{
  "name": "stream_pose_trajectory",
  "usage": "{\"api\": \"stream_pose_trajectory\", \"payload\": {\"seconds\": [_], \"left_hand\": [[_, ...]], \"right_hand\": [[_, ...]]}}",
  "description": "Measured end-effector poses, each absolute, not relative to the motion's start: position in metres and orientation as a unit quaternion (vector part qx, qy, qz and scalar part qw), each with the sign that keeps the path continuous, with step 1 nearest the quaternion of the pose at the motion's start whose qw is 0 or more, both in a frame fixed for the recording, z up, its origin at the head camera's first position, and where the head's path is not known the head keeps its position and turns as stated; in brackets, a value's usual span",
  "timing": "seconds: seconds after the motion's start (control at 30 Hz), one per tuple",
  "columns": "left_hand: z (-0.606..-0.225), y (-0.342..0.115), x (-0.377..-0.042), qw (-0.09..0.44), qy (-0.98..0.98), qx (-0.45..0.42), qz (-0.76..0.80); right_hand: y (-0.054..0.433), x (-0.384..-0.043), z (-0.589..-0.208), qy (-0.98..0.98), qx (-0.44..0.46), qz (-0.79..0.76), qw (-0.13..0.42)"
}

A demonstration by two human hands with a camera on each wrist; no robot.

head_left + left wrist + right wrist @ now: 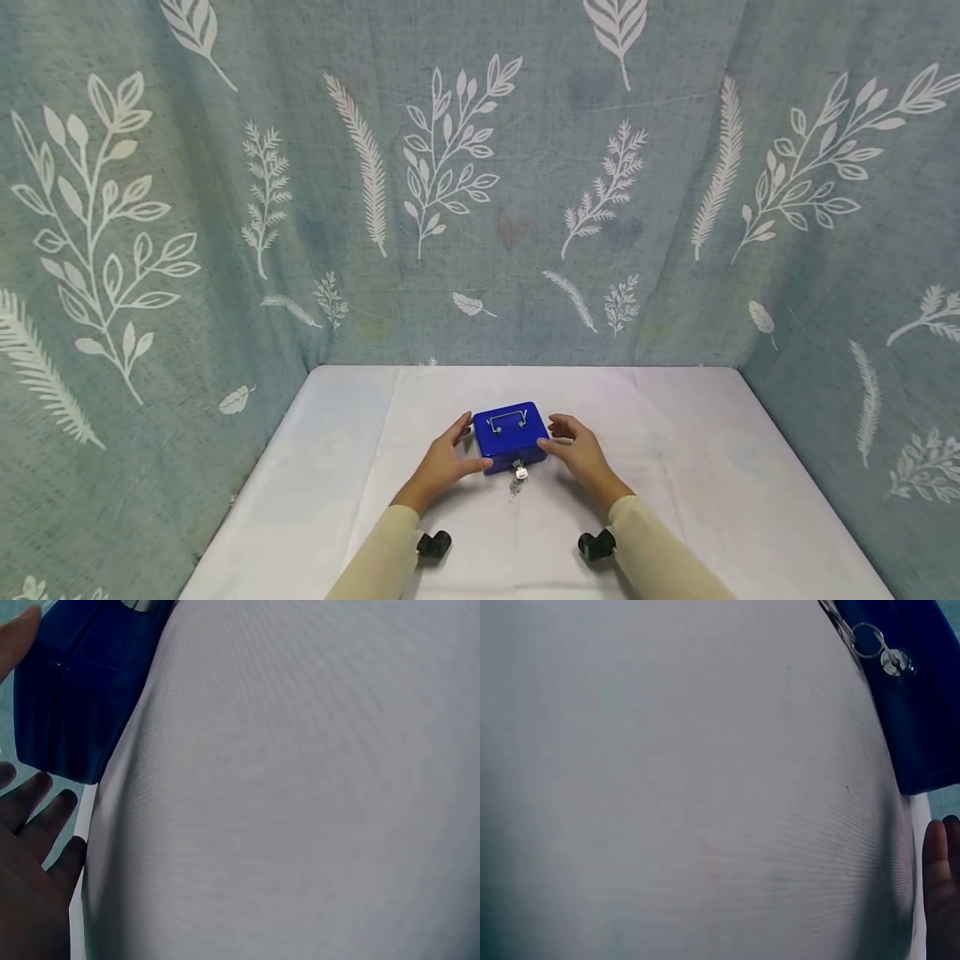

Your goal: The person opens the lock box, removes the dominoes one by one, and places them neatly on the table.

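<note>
A blue metal cash box (pixel 495 442) sits on the white-covered table, its lid down and a thin silver handle (pixel 508 414) folded on top. A small bunch of keys (pixel 520 475) hangs from the lock (pixel 897 663) on its front face. My left hand (pixel 442 463) is spread beside the box's left side, thumb by the front left corner; in the left wrist view the fingers stand slightly apart from the box. On the other side, my right hand (pixel 583 457) has its thumb at the front right corner, fingers loosely extended beside the box.
The white cloth-covered table (pixel 360 500) extends around the box. Grey-green curtains (pixel 510 333) with white leaf prints stand behind it and along both sides. Black wrist-worn devices (pixel 433 545) are at both cream sleeves (pixel 667 550).
</note>
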State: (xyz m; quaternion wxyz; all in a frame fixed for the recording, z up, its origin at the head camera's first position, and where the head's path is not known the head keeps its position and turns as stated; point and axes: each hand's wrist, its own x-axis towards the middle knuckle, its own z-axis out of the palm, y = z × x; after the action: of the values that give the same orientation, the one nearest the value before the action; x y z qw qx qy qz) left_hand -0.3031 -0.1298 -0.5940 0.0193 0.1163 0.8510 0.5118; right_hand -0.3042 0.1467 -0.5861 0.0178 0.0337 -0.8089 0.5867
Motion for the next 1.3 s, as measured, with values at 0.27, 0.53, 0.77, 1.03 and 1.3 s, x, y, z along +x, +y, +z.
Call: {"api": "stream_pose_trajectory", "payload": {"seconds": [0.27, 0.53, 0.77, 1.03, 1.3], "left_hand": [[-0.591, -0.127, -0.302, 0.031, 0.87, 0.13, 0.475], [-0.593, -0.128, -0.309, 0.031, 0.861, 0.147, 0.485], [-0.59, -0.132, -0.319, 0.065, 0.859, 0.153, 0.485], [-0.58, -0.131, -0.323, 0.095, 0.858, 0.168, 0.476], [-0.577, -0.129, -0.328, 0.118, 0.855, 0.167, 0.476]], "right_hand": [[0.137, -0.318, -0.582, -0.803, 0.046, 0.593, -0.035], [0.132, -0.319, -0.58, -0.808, 0.051, 0.582, -0.07], [0.133, -0.315, -0.579, -0.804, 0.063, 0.587, -0.071], [0.137, -0.312, -0.581, -0.796, 0.057, 0.6, -0.056], [0.14, -0.302, -0.584, -0.789, 0.049, 0.611, -0.045]]}}
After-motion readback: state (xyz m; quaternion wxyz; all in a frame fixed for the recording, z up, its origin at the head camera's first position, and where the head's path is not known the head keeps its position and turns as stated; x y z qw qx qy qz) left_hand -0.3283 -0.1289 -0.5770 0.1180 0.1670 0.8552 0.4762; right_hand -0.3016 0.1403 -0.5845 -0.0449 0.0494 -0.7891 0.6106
